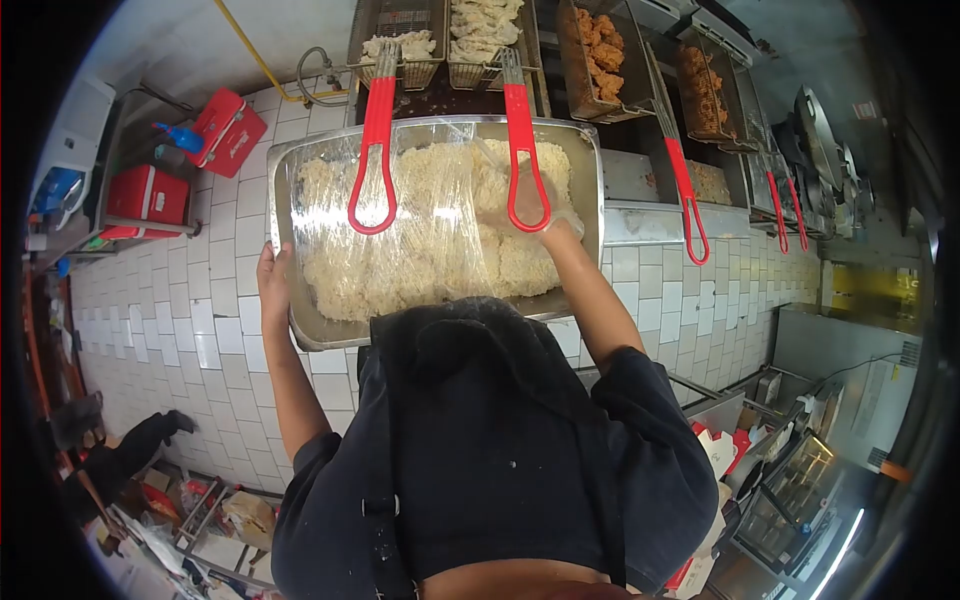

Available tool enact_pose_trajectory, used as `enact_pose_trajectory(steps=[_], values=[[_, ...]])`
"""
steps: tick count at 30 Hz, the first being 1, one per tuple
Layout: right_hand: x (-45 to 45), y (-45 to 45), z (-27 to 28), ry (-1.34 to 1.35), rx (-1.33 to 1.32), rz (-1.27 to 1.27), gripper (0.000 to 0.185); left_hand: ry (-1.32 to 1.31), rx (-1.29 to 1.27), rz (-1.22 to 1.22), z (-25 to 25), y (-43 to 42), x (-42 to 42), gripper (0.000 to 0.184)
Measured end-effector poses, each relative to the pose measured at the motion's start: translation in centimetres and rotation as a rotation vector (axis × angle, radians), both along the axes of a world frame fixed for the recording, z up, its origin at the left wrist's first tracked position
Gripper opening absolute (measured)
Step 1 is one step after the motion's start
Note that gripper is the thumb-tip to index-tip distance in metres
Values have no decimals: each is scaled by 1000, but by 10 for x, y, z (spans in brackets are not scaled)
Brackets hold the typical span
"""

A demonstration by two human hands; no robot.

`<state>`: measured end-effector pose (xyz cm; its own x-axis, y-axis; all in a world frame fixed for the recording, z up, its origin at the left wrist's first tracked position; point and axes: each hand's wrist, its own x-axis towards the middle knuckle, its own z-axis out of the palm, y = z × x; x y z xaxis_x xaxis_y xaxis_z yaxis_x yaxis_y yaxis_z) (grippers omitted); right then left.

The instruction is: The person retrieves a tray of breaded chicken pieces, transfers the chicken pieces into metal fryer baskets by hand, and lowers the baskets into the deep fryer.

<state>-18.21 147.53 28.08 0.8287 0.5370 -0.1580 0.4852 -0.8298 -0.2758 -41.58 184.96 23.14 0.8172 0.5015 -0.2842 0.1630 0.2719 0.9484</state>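
A large metal tray (283,200) holds pale, breaded pieces under clear plastic wrap (400,200), which stretches over its left and middle parts. My left hand (274,268) grips the tray's left rim. At the right part of the tray is my right hand (548,218), under the plastic or blurred by it; its fingers cannot be made out. Two red basket handles (373,190) (526,180) reach over the tray from the fry baskets behind it.
Two wire baskets (420,75) with pale pieces stand behind the tray. Baskets (600,95) of browned fried pieces are to the right, one red handle (690,215) sticking out. Red boxes (150,195) are at left, a metal cabinet (830,350) at right.
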Motion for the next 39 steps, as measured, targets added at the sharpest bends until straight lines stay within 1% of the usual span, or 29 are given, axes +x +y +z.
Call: enact_pose_trajectory(steps=[2, 3, 5, 6, 7, 8, 10, 11, 13, 14, 15, 16, 17, 19, 20, 22, 23, 25, 26, 28, 29, 31, 33, 35, 36, 38, 39], values=[[-8, -15, -3, -57, 73, -19, 68, 18, 82, 24, -5, 0, -1, 18], [-10, -25, -2, -88, 101, -17, 67, 17, 61, 34, -3, -3, 1, 18], [-21, -34, 29, -106, 109, 5, 67, 24, 28, 50, 5, -6, 2, 18], [-31, -27, 79, -1, 147, -209, 64, 33, 13, 62, -1, -5, 1, 18], [-41, -25, 106, 106, 185, -429, 62, 16, 21, 42, -6, -1, 0, 17], [-48, -34, 102, 114, 178, -430, 62, -3, 34, 14, -8, 3, -2, 16], [-62, -55, 82, 270, 947, -367, 65, 9, 40, 0, -3, 0, 0, 15], [-76, -59, 72, 271, 945, -375, 65, 11, 22, 21, 2, -4, 1, 15], [-96, -57, 51, 399, 944, -456, 83, 4, 4, 53, -1, -2, 2, 14], [-99, -62, 32, 400, 941, -448, 83, 2, 21, 43, -10, 4, -1, 14], [-102, -69, 11, 364, 589, -444, 88, 5, 37, 30, -16, 6, -4, 14], [-107, -66, 6, 324, 240, -435, 94, 10, 35, 30, -12, 4, -5, 14], [-113, -64, 4, 327, 242, -441, 94, 16, 20, 41, -7, 1, -4, 13], [-119, -48, 20, 208, -56, -344, 92, 15, 9, 50, -5, 0, -1, 13], [-127, -47, 21, 214, -51, -354, 92, 14, 19, 37, -8, 2, -3, 13], [-141, -46, 22, 83, -164, -169, 99, 9, 36, 0, -4, 3, -2, 13], [-144, -50, 15, 79, -160, -183, 99, 12, 37, 25, -2, 1, -1, 13], [-149, -59, 3, -124, -15, -155, 93, 19, 28, 49, 4, -5, 3, 14], [-151, -65, -1, -119, -23, -158, 93, 10, 16, 49, 7, -5, 4, 14], [-144, -61, 16, -44, 47, -349, 96, 12, -7, 59, 0, -3, 0, 14], [-141, -65, 27, -75, 11, -372, 98, 4, -6, 20, -10, 5, -3, 14], [-134, -68, 67, -22, -106, -542, 93, 0, -5, -17, -14, 7, -9, 14], [-132, -82, 101, -124, 6, -623, 83, 70, 65, 41, -5, 1, -5, 15], [-132, -93, 124, -284, 112, -677, 70, 46, 37, 41, 3, -3, -2, 15], [-132, -98, 131, -286, 108, -678, 70, 22, 12, 45, 5, -5, 0, 16], [-132, -107, 140, -256, 784, -666, 60, 25, -5, 59, 8, -7, 1, 16], [-134, -111, 135, -166, 934, -750, 60, 30, -16, 72, 9, -8, 1, 17]])
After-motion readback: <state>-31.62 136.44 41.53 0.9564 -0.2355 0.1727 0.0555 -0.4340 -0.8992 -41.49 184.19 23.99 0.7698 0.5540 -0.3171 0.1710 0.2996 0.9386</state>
